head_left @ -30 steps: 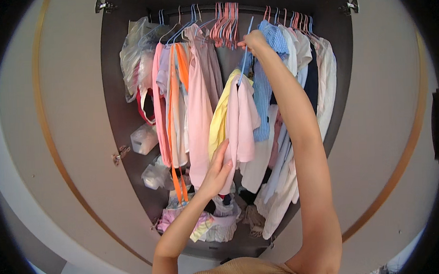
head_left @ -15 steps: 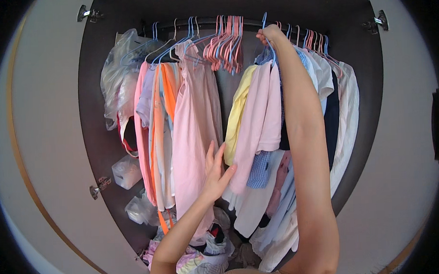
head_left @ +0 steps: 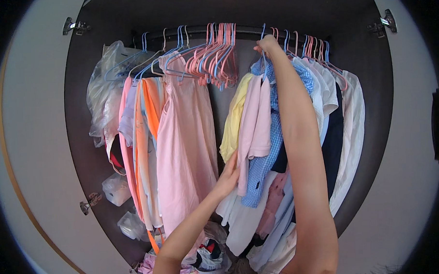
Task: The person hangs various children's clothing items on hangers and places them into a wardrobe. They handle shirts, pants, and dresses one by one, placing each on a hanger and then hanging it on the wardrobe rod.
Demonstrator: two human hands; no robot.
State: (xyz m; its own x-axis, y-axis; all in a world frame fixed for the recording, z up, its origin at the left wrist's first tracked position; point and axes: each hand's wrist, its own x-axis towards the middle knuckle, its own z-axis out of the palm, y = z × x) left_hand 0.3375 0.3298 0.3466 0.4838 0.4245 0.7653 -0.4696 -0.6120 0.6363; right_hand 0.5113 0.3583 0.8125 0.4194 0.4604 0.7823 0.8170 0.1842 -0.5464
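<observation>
My right hand (head_left: 266, 43) reaches up to the rail and is closed around the top of a blue clothes hanger (head_left: 265, 70). A pale pink shirt (head_left: 254, 121) hangs below this hand, with a yellow garment (head_left: 235, 119) on its left and a blue checked shirt (head_left: 263, 171) behind it. Lower down, my left hand (head_left: 229, 176) lies flat against the pink shirt's left edge, fingers stretched upward and partly hidden by the cloth. Left of it hangs a long pink dress (head_left: 181, 153).
A dark rail (head_left: 196, 30) spans the wardrobe. Several bare pink and blue hangers (head_left: 214, 60) bunch at its middle. White tops (head_left: 352, 127) hang at the right, plastic bags (head_left: 106, 92) at the left. Piled clothes (head_left: 207, 258) lie at the bottom between open doors (head_left: 34, 158).
My left hand has moved up and right, from beside the pink shirt to against it. More of the blue checked shirt shows. My right hand stays on the hanger; the view has shifted slightly.
</observation>
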